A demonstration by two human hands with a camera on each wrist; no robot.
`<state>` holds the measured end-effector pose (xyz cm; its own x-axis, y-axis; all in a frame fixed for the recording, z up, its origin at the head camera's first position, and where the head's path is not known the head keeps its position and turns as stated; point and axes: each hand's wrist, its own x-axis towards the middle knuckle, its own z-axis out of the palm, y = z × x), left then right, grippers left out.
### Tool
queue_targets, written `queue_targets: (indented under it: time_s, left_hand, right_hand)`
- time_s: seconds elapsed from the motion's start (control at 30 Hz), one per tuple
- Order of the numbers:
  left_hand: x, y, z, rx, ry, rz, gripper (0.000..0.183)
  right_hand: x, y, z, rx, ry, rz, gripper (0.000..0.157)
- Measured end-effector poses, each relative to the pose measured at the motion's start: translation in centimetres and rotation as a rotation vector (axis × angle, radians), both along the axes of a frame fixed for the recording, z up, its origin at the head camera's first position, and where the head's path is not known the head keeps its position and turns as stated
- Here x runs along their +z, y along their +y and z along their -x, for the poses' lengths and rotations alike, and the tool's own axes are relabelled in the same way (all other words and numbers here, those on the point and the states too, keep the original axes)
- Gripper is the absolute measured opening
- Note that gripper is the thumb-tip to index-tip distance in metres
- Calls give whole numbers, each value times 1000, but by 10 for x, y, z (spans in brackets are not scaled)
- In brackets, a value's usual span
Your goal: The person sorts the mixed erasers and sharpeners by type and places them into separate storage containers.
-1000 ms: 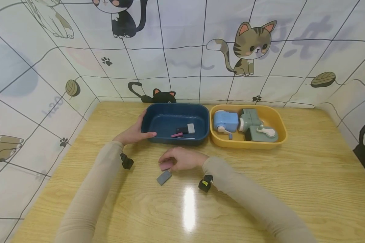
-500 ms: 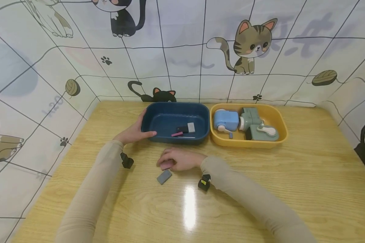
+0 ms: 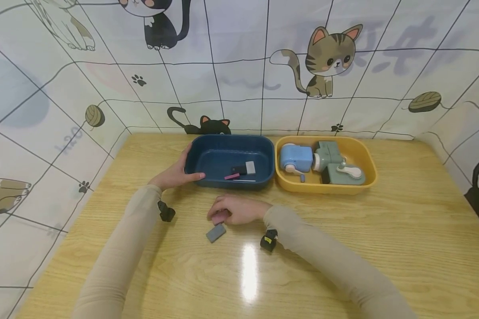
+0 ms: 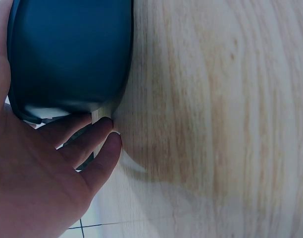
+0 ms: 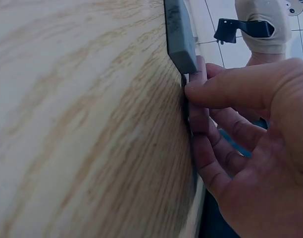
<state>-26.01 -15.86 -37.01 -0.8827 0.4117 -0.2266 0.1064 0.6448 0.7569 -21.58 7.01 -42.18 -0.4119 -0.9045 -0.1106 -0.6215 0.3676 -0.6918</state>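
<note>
My left hand (image 3: 174, 173) rests at the left end of the dark blue bin (image 3: 211, 163), its thumb lying along the front rim and its fingers extended along the outer end wall. In the left wrist view the fingers stand spread beside the bin's end (image 4: 67, 54). My right hand (image 3: 242, 208) pinches a small pink rectangular block (image 3: 220, 217) just in front of the bin. The thumb presses its near face in the right wrist view, with fingertips behind the block (image 5: 199, 119). A flat grey rectangular block (image 3: 216, 233) lies on the table right beside the pink one.
Inside the blue bin lie a black-and-white block (image 3: 250, 167), a pink stick-like piece (image 3: 232, 176) and a thin white piece. To its right stands a yellow bin (image 3: 323, 189) with blue and grey-green hand-crank pencil sharpeners (image 3: 296, 158). A cat-print sheet (image 3: 243, 84) rises behind the table.
My right hand and the pink block shift only slightly, staying by the grey block. The left hand keeps its place at the blue bin.
</note>
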Motion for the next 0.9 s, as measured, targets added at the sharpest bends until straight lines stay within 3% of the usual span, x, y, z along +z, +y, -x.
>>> queue_targets:
  time_s: [0.23,0.33,0.7,0.9]
  left_hand:
    - [-35,-15,21,1,39,15,105]
    - [-40,-18,23,-2,50,23,106]
    - [-37,-17,20,4,39,41,106]
    - [-10,-4,5,1,10,25,102]
  right_hand:
    - [4,5,-2,-10,20,1,42]
    - [7,7,-2,-7,23,-4,43]
    - [20,13,-2,-1,40,-24,39]
    - [28,18,-3,-18,63,-20,34]
